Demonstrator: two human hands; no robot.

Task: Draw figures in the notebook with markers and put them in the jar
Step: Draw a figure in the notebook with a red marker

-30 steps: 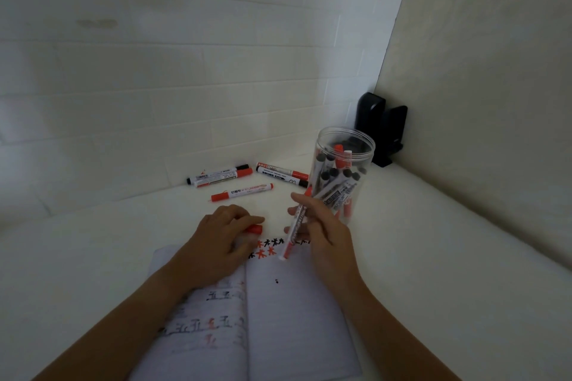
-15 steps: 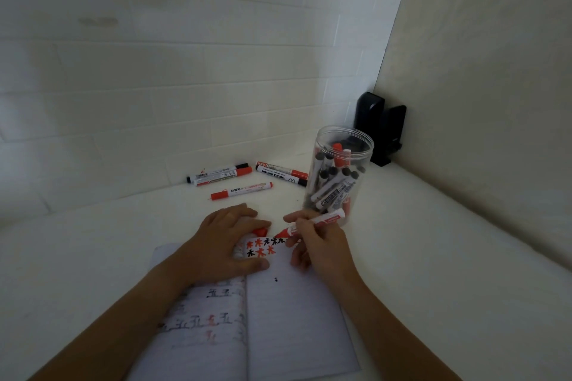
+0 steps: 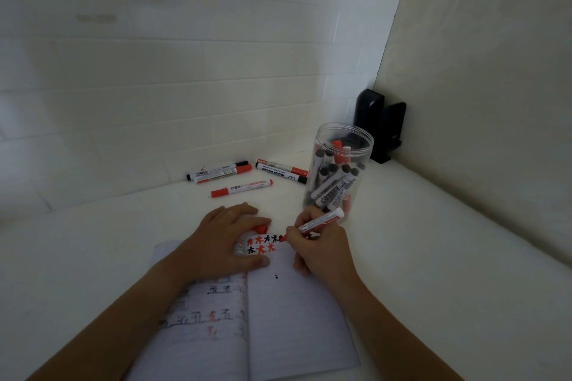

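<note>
Right hand (image 3: 322, 244) pinches a red marker (image 3: 320, 220), tip on the notebook (image 3: 297, 328) beside finished figures; left hand (image 3: 229, 238) lies flat (red cap beneath). Jar (image 3: 339, 167) mostly filled; five markers (image 3: 241, 189) on the table (image 3: 433, 257) remain.

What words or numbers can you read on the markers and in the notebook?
No print here reads clearly.
Loose markers by the wall: label print too small and blurred.
Markers in the jar: black label print, too blurred.
Red marker in the right hand: print too small.
Notebook, top: little red and black hand-drawn figures, not words.
Notebook, left page: rows of red and black hand-drawn marks, too blurred to name.
</note>
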